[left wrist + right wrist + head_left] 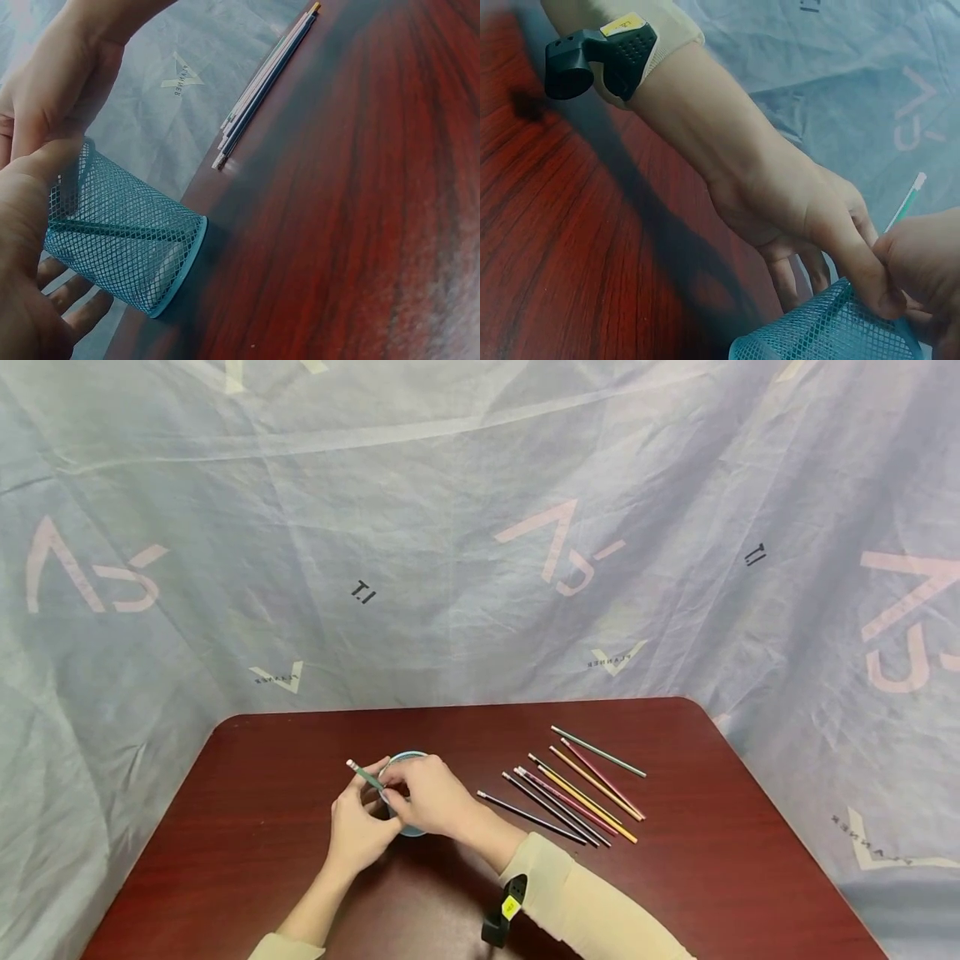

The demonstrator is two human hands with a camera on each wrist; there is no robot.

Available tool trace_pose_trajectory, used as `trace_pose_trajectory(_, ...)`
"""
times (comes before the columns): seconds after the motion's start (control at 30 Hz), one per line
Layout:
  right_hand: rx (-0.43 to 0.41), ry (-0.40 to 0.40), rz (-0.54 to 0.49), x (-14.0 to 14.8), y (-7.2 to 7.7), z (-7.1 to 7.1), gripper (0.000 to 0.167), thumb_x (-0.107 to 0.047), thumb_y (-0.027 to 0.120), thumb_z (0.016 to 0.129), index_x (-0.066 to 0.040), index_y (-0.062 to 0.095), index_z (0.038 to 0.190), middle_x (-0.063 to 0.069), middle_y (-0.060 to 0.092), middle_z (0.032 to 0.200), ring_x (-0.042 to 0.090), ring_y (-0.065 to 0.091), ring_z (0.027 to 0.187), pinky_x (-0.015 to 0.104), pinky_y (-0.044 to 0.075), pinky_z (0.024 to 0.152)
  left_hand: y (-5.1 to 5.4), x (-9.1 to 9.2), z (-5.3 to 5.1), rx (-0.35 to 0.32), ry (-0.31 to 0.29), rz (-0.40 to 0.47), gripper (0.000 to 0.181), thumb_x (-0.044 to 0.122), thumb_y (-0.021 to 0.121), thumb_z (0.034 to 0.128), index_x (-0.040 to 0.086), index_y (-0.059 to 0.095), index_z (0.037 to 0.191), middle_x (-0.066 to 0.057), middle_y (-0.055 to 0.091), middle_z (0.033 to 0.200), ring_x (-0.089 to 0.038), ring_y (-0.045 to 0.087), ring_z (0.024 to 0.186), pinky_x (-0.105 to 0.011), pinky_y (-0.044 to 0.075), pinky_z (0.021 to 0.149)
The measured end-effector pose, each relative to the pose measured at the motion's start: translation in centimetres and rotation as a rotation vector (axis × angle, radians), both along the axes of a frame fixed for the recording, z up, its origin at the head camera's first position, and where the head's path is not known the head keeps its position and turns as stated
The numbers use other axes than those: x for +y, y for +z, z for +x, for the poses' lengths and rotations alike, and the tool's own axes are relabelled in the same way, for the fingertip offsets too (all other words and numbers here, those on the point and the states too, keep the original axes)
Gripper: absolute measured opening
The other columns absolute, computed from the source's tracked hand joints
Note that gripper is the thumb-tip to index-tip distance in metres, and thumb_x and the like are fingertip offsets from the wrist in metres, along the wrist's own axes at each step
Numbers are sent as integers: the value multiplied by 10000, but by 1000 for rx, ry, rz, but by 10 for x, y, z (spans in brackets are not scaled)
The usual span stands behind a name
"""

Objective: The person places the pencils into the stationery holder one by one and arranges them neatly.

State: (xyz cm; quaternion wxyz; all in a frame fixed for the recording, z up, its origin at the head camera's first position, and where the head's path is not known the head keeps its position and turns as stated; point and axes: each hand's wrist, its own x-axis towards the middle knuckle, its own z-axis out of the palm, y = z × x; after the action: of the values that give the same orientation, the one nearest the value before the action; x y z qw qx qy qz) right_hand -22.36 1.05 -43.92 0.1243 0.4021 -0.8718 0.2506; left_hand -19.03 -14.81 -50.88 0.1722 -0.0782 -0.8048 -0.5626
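While gripping a blue mesh cup [142,259] with the left hand [356,827], pinches a green pencil [366,777] at the opening with the right hand [431,797]. Has the cup directly between both hands, a little left of the middle of the table [262,827]. Wraps it from the left, with the thumb on the near wall and the fingers round the far side. Reaches over the rim from the right, close to the left thumb. Clasps the pencil between right thumb and forefinger, with the pale eraser end [349,763] sticking out beyond the rim, slanting away to the left over the left hand. Shows a dark line [112,227] through the mesh in the left wrist view; impossible to tell whether part of this pencil or another. Impossible to tell, too, whether resting on the table or held just above it, as regards the cup's base.

Has to the right, beyond the right forearm [495,835], a loose fan of pencils [597,751] in dark, red, yellow and green, lying flat with eraser ends toward the far left. Wears pale sleeves [600,902] and, at the right wrist, a black device [496,931].
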Motion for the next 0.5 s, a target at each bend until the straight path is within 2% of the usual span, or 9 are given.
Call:
trace_pose_trajectory(0.2, 58, 6, -7, 0, -1, 3, 90, -109, 784, 940, -124, 816, 1023, -52, 815, 935, 78, 727, 835, 150, 550, 749, 0, 1, 3, -6, 6, 16, 711, 28, 879, 819, 67, 615, 1478, -153, 709, 1352, -375, 758, 1132, -437, 642, 919)
trace_pose_trajectory(0.33, 91, 7, 7, 2, -1, 2, 95, -88, 779, 921, -155, 821, 972, -84, 794, 874, 56, 636, 741, 133, 479, 671, 1, 2, 1, -15, 3, 18, 719, 24, 878, 812, 81, 616, 1479, -148, 709, 1357, -372, 759, 1130, -414, 641, 920)
trace_pose_trajectory(0.5, 102, 3, 26, 5, -3, 2, 121, -90, 764, 928, -171, 841, 973, -82, 803, 887, 25, 551, 684, 110, 404, 638, 1, 2, 1, -32, 11, 2, 737, 22, 880, 801, 65, 607, 1484, -146, 700, 1384, -357, 762, 1122, -373, 641, 911)
